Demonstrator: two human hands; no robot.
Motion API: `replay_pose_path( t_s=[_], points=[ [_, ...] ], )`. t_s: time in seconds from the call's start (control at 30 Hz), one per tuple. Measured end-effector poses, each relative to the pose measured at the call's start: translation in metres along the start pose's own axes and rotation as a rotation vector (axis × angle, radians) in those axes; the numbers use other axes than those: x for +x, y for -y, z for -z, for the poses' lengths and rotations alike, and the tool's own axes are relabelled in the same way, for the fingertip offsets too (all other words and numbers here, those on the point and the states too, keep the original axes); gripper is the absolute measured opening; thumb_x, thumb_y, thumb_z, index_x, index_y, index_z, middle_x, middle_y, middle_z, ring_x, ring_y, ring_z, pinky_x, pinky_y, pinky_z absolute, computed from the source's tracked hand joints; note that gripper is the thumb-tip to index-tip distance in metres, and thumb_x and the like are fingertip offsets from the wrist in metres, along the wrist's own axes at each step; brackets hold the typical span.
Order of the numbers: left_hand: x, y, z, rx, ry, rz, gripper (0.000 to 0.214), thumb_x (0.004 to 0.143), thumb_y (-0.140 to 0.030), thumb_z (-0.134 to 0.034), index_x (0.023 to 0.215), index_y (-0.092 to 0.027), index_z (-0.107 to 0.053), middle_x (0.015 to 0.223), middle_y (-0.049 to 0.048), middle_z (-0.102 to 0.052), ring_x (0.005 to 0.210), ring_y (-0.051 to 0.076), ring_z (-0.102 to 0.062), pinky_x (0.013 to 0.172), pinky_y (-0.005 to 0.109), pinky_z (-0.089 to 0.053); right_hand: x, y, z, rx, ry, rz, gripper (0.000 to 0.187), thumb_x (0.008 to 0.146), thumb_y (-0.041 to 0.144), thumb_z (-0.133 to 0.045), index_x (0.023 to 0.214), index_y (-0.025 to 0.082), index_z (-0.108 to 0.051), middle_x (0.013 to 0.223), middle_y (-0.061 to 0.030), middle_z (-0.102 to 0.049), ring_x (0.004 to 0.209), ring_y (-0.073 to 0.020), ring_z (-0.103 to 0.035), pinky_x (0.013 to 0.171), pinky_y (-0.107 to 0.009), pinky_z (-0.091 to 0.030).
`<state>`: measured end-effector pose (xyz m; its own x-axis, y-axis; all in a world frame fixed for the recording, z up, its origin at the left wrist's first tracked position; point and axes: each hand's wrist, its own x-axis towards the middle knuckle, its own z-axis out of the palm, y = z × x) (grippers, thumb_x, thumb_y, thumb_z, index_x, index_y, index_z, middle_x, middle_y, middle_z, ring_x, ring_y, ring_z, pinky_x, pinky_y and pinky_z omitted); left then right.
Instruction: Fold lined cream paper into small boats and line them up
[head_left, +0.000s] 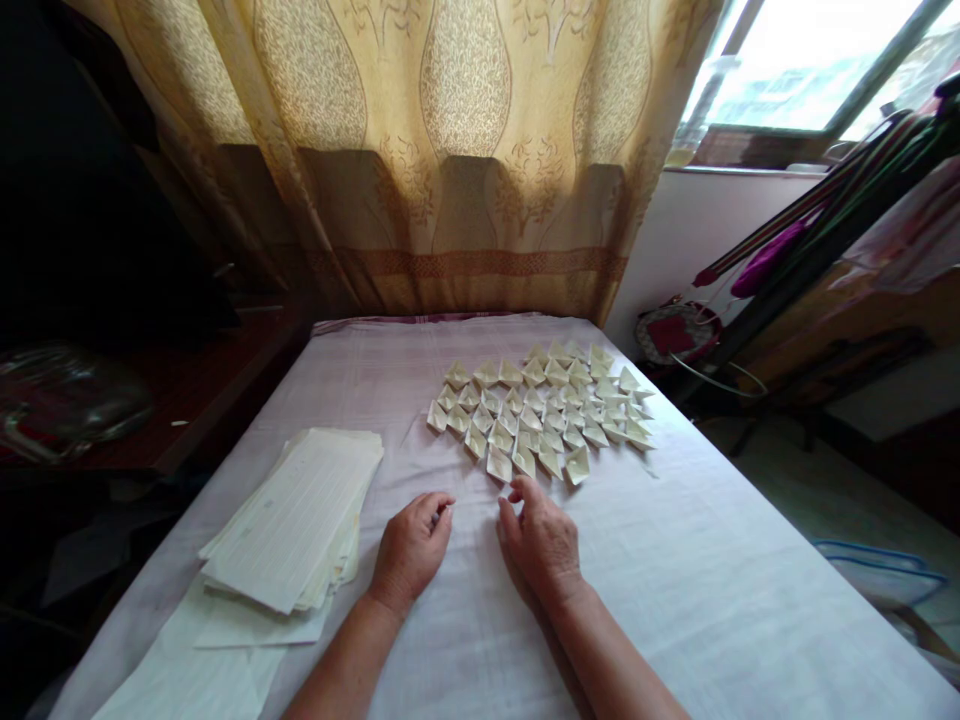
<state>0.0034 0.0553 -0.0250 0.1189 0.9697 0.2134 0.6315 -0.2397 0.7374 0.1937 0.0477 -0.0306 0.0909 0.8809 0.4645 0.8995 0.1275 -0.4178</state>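
Observation:
Several folded paper boats (551, 405) stand in close rows on the white cloth, toward its far right side. My right hand (541, 540) is just in front of the nearest row, thumb and forefinger apart, with nothing seen between them. Its fingertips are close to a paper boat (499, 464) at the front left of the group; whether they touch it I cannot tell. My left hand (412, 548) rests over the cloth with its fingers curled in and the thumb against them. Nothing shows in it. To its left lies a stack of lined paper sheets (292, 520), slightly fanned.
The white cloth (720, 600) covers the table or bed. Looser sheets (202, 660) lie under the stack at the left edge. A patterned curtain (465, 230) hangs behind. A dark wooden cabinet (202, 390) stands left; a round basket (679, 333) is at right.

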Motion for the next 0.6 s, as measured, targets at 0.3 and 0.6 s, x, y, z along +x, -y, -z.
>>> replay_pose_path(
  t_s=[0.3,0.6],
  points=[
    [0.001,0.0,0.0,0.001,-0.001,-0.015,0.022,0.087,-0.024,-0.05,0.095,-0.022,-0.07,0.093,0.0035,-0.075,0.085,0.017,-0.071,0.079,0.025,-0.054,0.016,0.001,-0.003,-0.101,0.128,0.025,0.02,0.093,0.023,-0.052,0.101,0.021,-0.07,0.095,-0.0047,-0.073,0.074,-0.0156,-0.065,0.064,-0.023,-0.038],
    [0.0,0.0,0.0,0.011,-0.015,-0.038,0.022,0.086,-0.022,-0.051,0.095,-0.022,-0.071,0.091,0.0031,-0.075,0.082,0.016,-0.071,0.077,0.024,-0.055,0.016,0.001,-0.007,-0.047,0.093,0.0,0.029,0.089,0.02,-0.051,0.112,0.019,-0.068,0.093,-0.0059,-0.075,0.078,-0.0176,-0.068,0.069,-0.024,-0.043]
  ],
)
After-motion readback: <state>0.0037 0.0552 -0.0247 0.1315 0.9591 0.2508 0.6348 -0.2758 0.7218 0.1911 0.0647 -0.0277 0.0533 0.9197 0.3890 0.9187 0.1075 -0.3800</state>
